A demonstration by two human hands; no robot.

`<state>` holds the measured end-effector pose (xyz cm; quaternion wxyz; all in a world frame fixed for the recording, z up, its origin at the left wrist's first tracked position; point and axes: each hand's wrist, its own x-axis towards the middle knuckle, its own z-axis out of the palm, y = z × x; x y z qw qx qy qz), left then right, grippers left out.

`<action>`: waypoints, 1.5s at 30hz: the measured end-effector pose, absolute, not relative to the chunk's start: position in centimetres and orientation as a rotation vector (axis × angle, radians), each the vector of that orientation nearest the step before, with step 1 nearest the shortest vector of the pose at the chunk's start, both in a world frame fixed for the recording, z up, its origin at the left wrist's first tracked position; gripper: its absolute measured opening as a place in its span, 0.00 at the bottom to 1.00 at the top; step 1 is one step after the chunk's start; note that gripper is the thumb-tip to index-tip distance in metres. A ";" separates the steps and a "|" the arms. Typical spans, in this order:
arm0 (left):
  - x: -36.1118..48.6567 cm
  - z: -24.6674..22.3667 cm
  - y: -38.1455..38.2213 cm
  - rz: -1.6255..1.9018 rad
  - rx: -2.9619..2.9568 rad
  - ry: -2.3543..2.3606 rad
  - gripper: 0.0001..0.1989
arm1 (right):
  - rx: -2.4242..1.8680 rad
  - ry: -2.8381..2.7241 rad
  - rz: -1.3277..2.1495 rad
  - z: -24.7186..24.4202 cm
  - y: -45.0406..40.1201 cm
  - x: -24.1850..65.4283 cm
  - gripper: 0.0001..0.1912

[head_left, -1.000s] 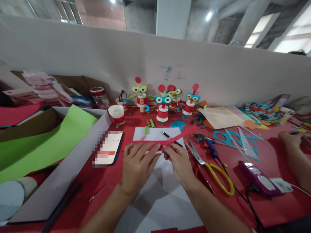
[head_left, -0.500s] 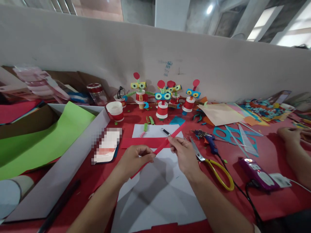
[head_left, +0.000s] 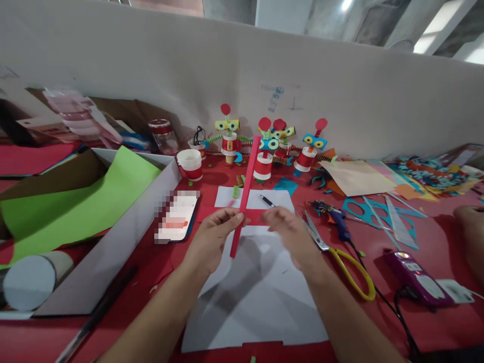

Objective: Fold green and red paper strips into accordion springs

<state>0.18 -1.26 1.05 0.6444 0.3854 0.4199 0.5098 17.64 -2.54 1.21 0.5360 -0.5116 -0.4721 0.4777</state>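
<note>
My left hand (head_left: 217, 234) pinches a long red paper strip (head_left: 249, 179) between thumb and fingers, its top end tilted up and away. To the right of the strip, my right hand (head_left: 285, 229) is apart from it, its fingers smeared by motion. Below both hands lies white paper (head_left: 260, 297). A wider red paper band (head_left: 257, 217) crosses it behind my hands, and a black pen (head_left: 266, 200) rests just beyond. Scissors (head_left: 351, 267) with yellow handles lie to the right of my right hand.
Several paper-cup robot figures (head_left: 263, 166) stand along the wall. A box (head_left: 113, 267) with green paper and a phone (head_left: 177, 217) are on the left. A blue glue gun (head_left: 339, 224), rulers (head_left: 399, 224) and a purple power strip (head_left: 416, 277) occupy the right; another person's hand (head_left: 469, 222) is at the edge.
My right hand has let go of the red strip and moved slightly right. The strip has swung from a slant to nearly upright in my left hand. The camera view has shifted a little.
</note>
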 end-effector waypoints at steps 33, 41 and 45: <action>-4.7 1.9 1.5 1.698 0.638 1.234 0.03 | -1.753 -1.884 1.004 2.3 -1.4 22.4 0.09; -2.4 -0.1 0.1 1.252 2.280 1.500 0.07 | -2.019 -2.041 0.668 0.7 -0.9 24.1 0.09; -0.4 -1.1 -0.8 0.698 2.426 1.451 0.13 | -2.072 -2.069 0.545 0.9 -0.7 24.3 0.09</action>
